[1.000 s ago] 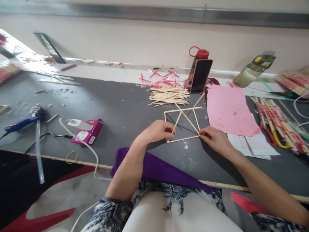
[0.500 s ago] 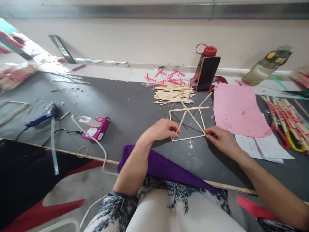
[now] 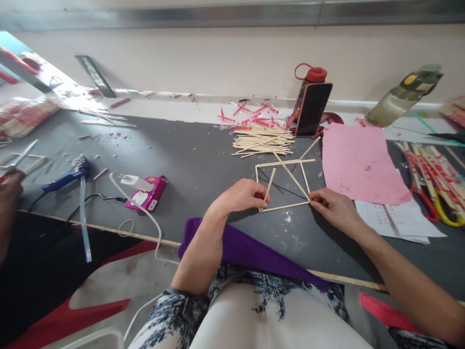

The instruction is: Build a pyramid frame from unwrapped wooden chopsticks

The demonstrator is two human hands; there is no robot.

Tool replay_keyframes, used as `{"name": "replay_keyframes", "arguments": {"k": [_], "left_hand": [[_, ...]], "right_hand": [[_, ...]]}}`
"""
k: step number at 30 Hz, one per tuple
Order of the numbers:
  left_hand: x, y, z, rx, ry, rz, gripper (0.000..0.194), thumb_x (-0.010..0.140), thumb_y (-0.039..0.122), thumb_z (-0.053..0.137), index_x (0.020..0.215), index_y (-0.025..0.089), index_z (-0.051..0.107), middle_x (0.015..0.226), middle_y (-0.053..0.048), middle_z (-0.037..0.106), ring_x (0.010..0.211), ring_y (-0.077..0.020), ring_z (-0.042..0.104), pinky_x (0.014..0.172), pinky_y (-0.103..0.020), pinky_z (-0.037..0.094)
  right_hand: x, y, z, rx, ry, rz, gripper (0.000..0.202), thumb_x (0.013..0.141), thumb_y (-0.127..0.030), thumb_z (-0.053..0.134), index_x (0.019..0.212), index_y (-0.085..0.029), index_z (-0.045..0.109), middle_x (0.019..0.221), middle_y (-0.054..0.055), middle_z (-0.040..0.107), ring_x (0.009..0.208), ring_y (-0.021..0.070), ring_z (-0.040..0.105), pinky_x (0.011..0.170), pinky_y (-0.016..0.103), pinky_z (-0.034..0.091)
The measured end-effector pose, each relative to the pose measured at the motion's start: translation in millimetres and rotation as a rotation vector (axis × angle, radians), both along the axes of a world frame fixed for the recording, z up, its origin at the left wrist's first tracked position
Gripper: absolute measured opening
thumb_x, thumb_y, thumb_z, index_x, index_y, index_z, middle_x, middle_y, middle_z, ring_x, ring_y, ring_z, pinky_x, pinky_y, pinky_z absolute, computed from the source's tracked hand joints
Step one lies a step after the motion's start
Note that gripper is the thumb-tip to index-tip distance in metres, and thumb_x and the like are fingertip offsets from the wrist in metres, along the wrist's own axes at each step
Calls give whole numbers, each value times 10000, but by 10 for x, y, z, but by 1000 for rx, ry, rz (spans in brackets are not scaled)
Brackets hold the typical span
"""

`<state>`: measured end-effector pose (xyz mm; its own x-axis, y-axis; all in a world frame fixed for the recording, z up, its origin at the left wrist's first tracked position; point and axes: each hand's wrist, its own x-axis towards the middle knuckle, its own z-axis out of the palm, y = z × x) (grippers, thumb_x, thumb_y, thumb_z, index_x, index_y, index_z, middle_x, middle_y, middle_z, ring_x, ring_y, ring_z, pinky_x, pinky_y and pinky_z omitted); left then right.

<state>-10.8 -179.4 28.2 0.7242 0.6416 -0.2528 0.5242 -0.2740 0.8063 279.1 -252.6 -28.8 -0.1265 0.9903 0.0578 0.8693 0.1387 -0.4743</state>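
A small frame of thin wooden sticks (image 3: 286, 207) lies on the grey table in front of me, with sticks slanting up from its corners. At its near left corner, my left hand (image 3: 249, 195) is closed in a pinch on a short slanting wooden stick (image 3: 270, 183). That stick's upper end stands free. My right hand (image 3: 329, 203) pinches the frame's near right corner, where a long slanting stick (image 3: 289, 173) meets the base. The fingertips partly hide both corners. Just behind the frame lies a pile of loose sticks (image 3: 261, 142).
At left are a blue glue gun (image 3: 74, 173), a magenta power strip (image 3: 150, 195) and a co-worker's hand (image 3: 10, 189) holding a pointed metal tool. A phone (image 3: 313, 110) leans on a bottle at the back. Pink paper (image 3: 363, 165) and scissors (image 3: 426, 206) lie right.
The short stick in my left hand has tilted slightly left, its top now apart from the long crossing stick. A co-worker's hand with a tool has come into view at left.
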Motion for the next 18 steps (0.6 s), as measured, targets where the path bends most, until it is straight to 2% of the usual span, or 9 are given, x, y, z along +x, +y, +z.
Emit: {"name": "replay_keyframes", "arguments": {"k": [18], "left_hand": [[15, 22, -30, 45, 15, 13, 171, 738, 236, 548, 803, 183, 697, 704, 27, 674, 661, -110, 569, 615, -194, 368]], "right_hand": [[-20, 57, -3, -9, 28, -2, 146, 833, -265, 543, 936, -239, 642, 873, 9, 671, 734, 152, 622, 621, 263, 446]]}}
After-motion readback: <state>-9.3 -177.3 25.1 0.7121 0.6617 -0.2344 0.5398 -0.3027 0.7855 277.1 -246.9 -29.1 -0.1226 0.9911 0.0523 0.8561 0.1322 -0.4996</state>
